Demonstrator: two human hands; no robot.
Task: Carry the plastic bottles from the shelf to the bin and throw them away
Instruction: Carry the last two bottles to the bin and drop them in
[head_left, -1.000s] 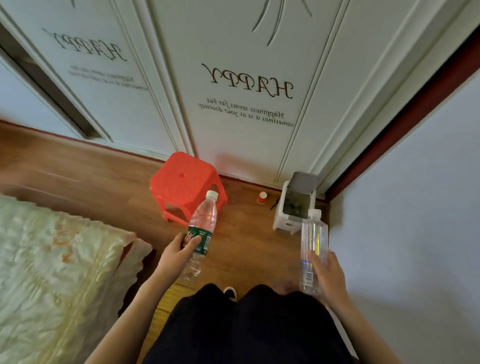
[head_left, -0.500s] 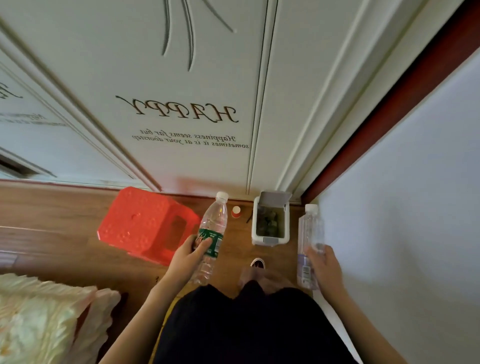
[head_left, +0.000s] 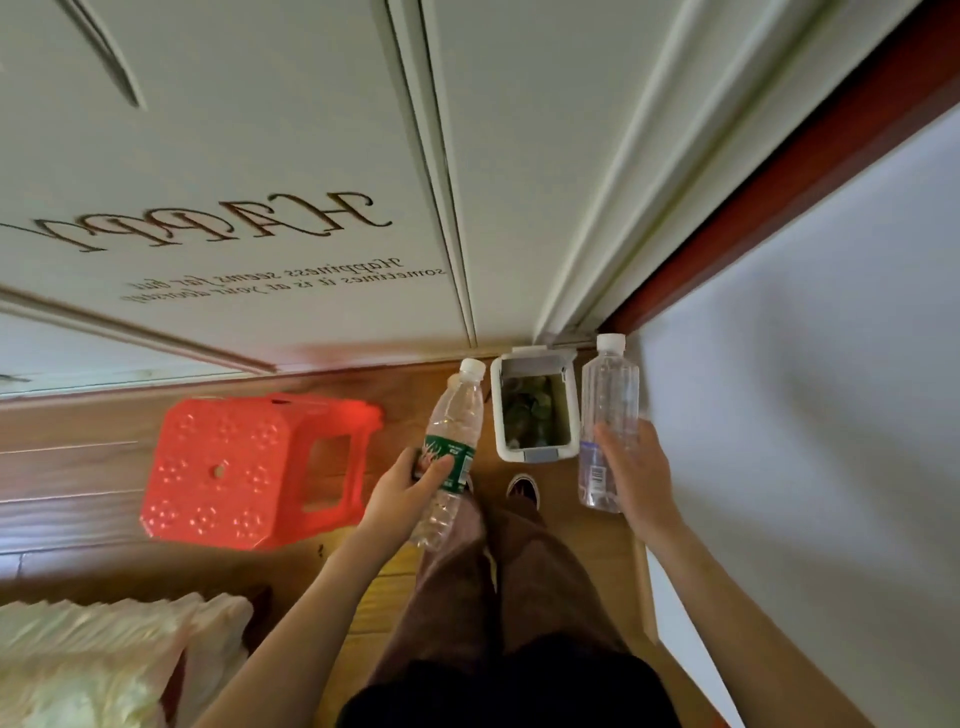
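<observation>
- The bin (head_left: 535, 410) stands open on the wood floor (head_left: 78, 467), tucked into the corner where the white door (head_left: 260, 156) meets the right wall (head_left: 805, 364) — a tight pocket, with the wall hemming in its right side.
- To the left, a red stool (head_left: 249, 467) lies tipped on its side; a strip of bare floor runs between it and the bin, and the person's shoe (head_left: 523, 488) stands just short of the bin's near edge.
- Left hand (head_left: 405, 493) is wrapped around the green-label bottle (head_left: 452, 452) at the label — cap pointing up and away towards the door, long axis leaning slightly right, cap close to the bin's left rim.
- Right hand (head_left: 634, 467) is closed on the clear bottle (head_left: 608, 421) from its right side, fingers across the lower body; the bottle stands nearly upright in view, white cap on top, beside the bin's right edge and against the wall.
- Both forearms reach forward, well apart, one on each side of the legs; both bottles are in the air, neither over the opening.
- Bedding (head_left: 93, 660) sits at lower left.
</observation>
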